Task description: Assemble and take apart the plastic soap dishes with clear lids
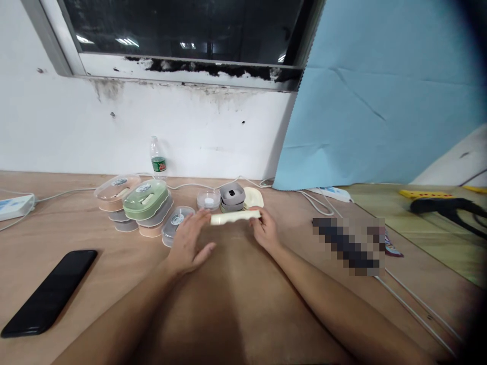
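A cream-coloured slim piece with a wavy lower edge (236, 217) is held level above the table, seen nearly edge-on; its exact kind does not show. My right hand (266, 230) pinches its right end between thumb and fingers. At the other end, the fingertips of my left hand (190, 241) press against it, the left thumb standing away. Beyond the piece are stacked grey square trays (232, 194), a cream square part (253, 197) and a small clear lid (209, 199). Partly behind my left hand sits a grey box with a clear lid (177, 219).
Stacked lidded boxes, with a green one (146, 200) on top, stand left of my hands. A black phone (51, 291) lies at front left. A plastic bottle (157, 157) stands by the wall. White cables (315, 205) and a blurred dark object (346, 246) are at right.
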Tool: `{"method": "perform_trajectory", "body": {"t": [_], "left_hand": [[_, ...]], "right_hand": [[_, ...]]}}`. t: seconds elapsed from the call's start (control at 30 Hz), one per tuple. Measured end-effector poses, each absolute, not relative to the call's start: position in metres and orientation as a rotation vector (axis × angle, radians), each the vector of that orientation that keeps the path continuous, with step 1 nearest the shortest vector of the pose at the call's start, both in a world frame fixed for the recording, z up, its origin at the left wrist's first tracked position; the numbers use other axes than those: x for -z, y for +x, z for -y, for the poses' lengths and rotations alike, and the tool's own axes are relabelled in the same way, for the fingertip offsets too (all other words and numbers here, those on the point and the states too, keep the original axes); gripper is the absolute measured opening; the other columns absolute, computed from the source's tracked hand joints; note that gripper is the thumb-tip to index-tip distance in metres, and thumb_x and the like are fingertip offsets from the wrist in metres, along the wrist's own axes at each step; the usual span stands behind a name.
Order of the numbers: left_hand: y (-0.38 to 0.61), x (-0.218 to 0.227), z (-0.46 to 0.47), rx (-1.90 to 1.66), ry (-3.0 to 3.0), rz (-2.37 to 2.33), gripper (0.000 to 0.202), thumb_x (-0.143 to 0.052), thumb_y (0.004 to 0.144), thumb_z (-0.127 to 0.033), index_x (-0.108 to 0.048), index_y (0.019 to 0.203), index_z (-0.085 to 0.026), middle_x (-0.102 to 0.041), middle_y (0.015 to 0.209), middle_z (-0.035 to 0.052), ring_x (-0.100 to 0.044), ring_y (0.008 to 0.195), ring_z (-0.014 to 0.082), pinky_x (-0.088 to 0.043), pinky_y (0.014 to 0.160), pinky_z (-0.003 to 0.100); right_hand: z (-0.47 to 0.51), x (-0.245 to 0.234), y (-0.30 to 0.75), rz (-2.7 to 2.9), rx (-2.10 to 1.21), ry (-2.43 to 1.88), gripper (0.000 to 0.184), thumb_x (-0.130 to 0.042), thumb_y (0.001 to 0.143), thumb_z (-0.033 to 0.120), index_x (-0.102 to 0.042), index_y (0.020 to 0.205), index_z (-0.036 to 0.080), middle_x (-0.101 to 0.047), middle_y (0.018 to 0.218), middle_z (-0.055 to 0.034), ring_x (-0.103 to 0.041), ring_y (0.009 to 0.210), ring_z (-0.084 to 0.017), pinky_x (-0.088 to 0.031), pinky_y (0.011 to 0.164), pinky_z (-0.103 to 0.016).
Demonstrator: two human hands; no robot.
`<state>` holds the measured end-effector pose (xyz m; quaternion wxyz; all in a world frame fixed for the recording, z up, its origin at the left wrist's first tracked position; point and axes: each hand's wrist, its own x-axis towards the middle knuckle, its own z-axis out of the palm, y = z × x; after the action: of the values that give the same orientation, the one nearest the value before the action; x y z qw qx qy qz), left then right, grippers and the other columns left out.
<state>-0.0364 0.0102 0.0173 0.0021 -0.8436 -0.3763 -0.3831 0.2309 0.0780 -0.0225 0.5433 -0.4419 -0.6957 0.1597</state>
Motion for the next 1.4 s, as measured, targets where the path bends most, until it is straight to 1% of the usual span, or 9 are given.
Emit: {"method": "perform_trajectory", "body": {"t": [0.1, 0.2, 0.3, 0.53, 0.73, 0.9, 1.1, 1.23, 1.4], "left_hand": [[-0.047, -0.015, -0.022, 1.143, -2.417, 1.425, 0.052, -0.050, 0.088, -0.039, -0.042, 0.135, -0.018, -0.047, 0.140, 0.0137, -0.034, 0.137, 0.0298, -0.022, 0.113, 0.050], [-0.055, -0.007, -0.032, 0.970, -2.293, 1.599, 0.043, -0.052, 0.086, -0.043, -0.056, 0.121, -0.018, -0.056, 0.131, 0.0154, -0.042, 0.131, 0.0348, -0.022, 0.111, 0.056], [-0.056, 0.001, -0.037, 0.804, -2.289, 1.645, 0.044, -0.052, 0.086, -0.046, -0.058, 0.119, -0.017, -0.058, 0.128, 0.0160, -0.046, 0.126, 0.0364, -0.028, 0.106, 0.058], [-0.047, -0.005, -0.028, 0.741, -2.512, 1.432, 0.045, -0.046, 0.090, -0.048, -0.057, 0.122, -0.020, -0.058, 0.131, 0.0119, -0.051, 0.124, 0.0302, -0.042, 0.100, 0.049], [-0.042, -0.011, -0.020, 0.827, -2.809, 1.128, 0.048, -0.051, 0.088, -0.049, -0.054, 0.127, -0.020, -0.057, 0.133, 0.0106, -0.048, 0.128, 0.0267, -0.041, 0.105, 0.045], [-0.046, -0.011, -0.024, 0.865, -2.736, 1.229, 0.051, -0.053, 0.086, -0.052, -0.055, 0.126, -0.021, -0.050, 0.139, 0.0114, -0.037, 0.135, 0.0310, -0.027, 0.111, 0.055], [-0.055, -0.006, -0.031, 0.889, -2.731, 1.411, 0.053, -0.049, 0.087, -0.053, -0.053, 0.130, -0.020, -0.050, 0.139, 0.0128, -0.038, 0.134, 0.0322, -0.032, 0.109, 0.054], [-0.054, -0.006, -0.031, 0.918, -2.748, 1.425, 0.053, -0.050, 0.088, -0.052, -0.054, 0.129, -0.019, -0.049, 0.139, 0.0132, -0.039, 0.133, 0.0322, -0.034, 0.108, 0.053], [-0.053, -0.009, -0.028, 0.907, -2.751, 1.448, 0.052, -0.048, 0.089, -0.052, -0.055, 0.126, -0.017, -0.050, 0.138, 0.0139, -0.044, 0.130, 0.0305, -0.037, 0.107, 0.050]], "right_hand": [[-0.094, 0.022, 0.237, 1.206, -0.431, -1.094, 0.033, -0.048, 0.088, 0.051, -0.051, 0.098, 0.020, -0.059, 0.071, 0.0016, -0.049, 0.050, -0.011, -0.042, 0.048, -0.023], [-0.111, 0.021, 0.250, 1.029, -0.457, -1.082, 0.037, -0.054, 0.083, 0.055, -0.048, 0.095, 0.021, -0.056, 0.066, 0.0050, -0.046, 0.045, -0.009, -0.038, 0.042, -0.020], [-0.124, 0.023, 0.263, 0.967, -0.512, -1.120, 0.042, -0.063, 0.076, 0.054, -0.047, 0.095, 0.020, -0.059, 0.065, 0.0058, -0.049, 0.044, -0.009, -0.038, 0.039, -0.019], [-0.128, 0.026, 0.263, 0.862, -0.743, -1.138, 0.047, -0.067, 0.069, 0.056, -0.043, 0.090, 0.021, -0.066, 0.065, 0.0041, -0.049, 0.034, -0.007, -0.034, 0.033, -0.017], [-0.127, 0.023, 0.265, 0.874, -0.714, -1.098, 0.052, -0.070, 0.067, 0.057, -0.047, 0.096, 0.021, -0.068, 0.067, 0.0029, -0.054, 0.038, -0.008, -0.036, 0.035, -0.016], [-0.127, 0.023, 0.265, 0.918, -0.778, -1.130, 0.047, -0.071, 0.068, 0.053, -0.047, 0.092, 0.020, -0.071, 0.073, -0.0003, -0.058, 0.041, -0.010, -0.039, 0.036, -0.018], [-0.125, 0.022, 0.260, 0.896, -0.955, -1.121, 0.037, -0.068, 0.073, 0.047, -0.047, 0.088, 0.021, -0.073, 0.079, -0.0031, -0.062, 0.046, -0.013, -0.042, 0.037, -0.020], [-0.127, 0.025, 0.263, 0.905, -1.034, -1.118, 0.038, -0.070, 0.071, 0.046, -0.048, 0.089, 0.020, -0.072, 0.082, -0.0040, -0.063, 0.050, -0.013, -0.044, 0.041, -0.020], [-0.132, 0.034, 0.270, 1.097, -0.695, -1.145, 0.040, -0.066, 0.072, 0.051, -0.051, 0.094, 0.020, -0.067, 0.077, -0.0006, -0.058, 0.051, -0.013, -0.045, 0.047, -0.024]]}}
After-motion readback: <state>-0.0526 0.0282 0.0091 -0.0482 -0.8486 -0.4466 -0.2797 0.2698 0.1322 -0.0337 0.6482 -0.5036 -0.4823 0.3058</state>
